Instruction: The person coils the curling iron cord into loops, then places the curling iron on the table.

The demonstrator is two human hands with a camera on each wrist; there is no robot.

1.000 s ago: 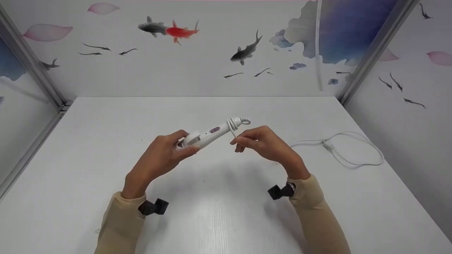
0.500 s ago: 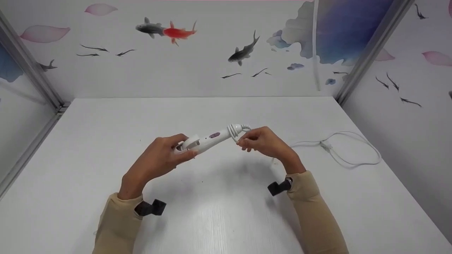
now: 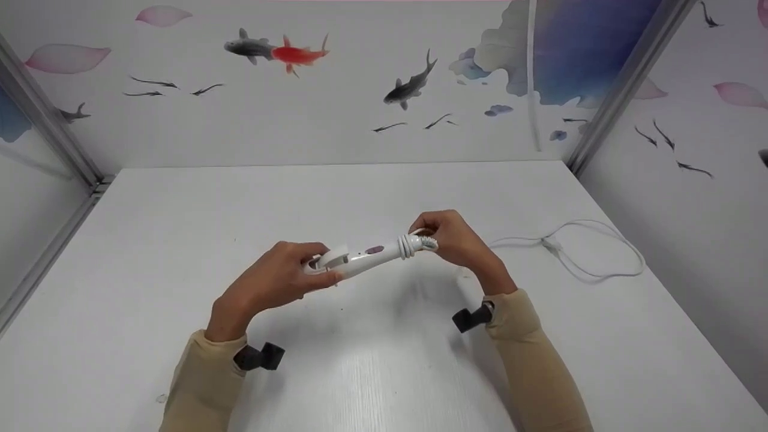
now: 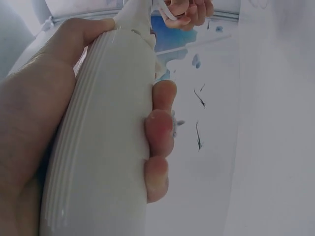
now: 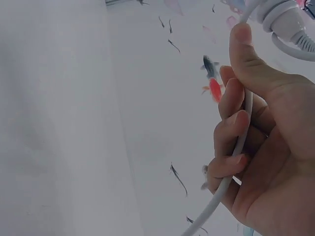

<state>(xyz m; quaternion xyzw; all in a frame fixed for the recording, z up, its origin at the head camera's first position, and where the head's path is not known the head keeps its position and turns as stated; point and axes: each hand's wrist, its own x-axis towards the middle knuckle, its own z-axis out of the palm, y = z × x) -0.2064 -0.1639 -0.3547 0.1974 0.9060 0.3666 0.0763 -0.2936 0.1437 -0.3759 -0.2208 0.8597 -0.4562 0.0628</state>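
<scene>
My left hand (image 3: 267, 279) grips a white hair curling iron (image 3: 361, 263) at its thick end, with the slim end slanting up to the right. In the left wrist view the ribbed white body (image 4: 110, 128) lies across the palm, fingers curled round it. A purple switch (image 3: 375, 249) sits on the slim part. Several turns of white cord (image 3: 406, 246) wrap the tail end. Beside that end, my right hand (image 3: 459, 240) pinches the cord; in the right wrist view the cord (image 5: 212, 203) runs between thumb and curled fingers, down past the palm.
The rest of the cord (image 3: 606, 275) lies in a loose loop on the white table (image 3: 360, 192) to the right, with a pale plug (image 3: 550, 245) by it. Printed wall panels (image 3: 336, 114) and metal posts (image 3: 621, 84) enclose the table.
The right hand has carried the cord from in front of the tail end round to its far side. The iron has dropped and levelled somewhat, its tail end now nearer me.
</scene>
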